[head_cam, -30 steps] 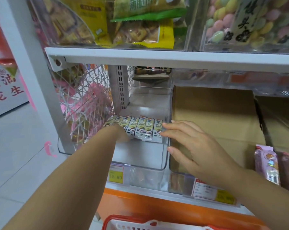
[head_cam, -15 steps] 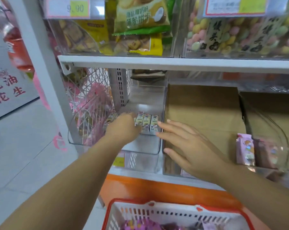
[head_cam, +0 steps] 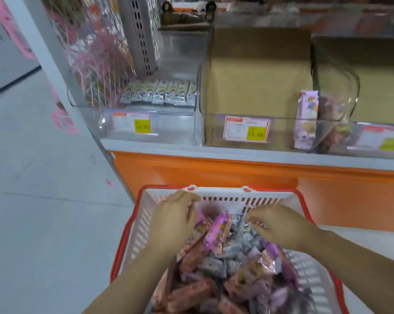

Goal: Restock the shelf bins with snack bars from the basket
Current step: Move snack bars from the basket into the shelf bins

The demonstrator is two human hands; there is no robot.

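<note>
Reaching into the red-rimmed white plastic basket (head_cam: 216, 193), we find grey-wrapped snack bars (head_cam: 235, 240) at seven o'clock beneath our right hand (head_cam: 279, 225), fingers pinching; left hand (head_cam: 172, 219) curled, contents unclear.

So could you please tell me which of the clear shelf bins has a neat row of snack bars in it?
The leftmost bin, beside the wire mesh; its row of bars sits mid-floor.

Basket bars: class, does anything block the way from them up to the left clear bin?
Nothing visible does. Both the left hand and right hand are on the bars; the bin's top stands open above its low front wall.
</note>
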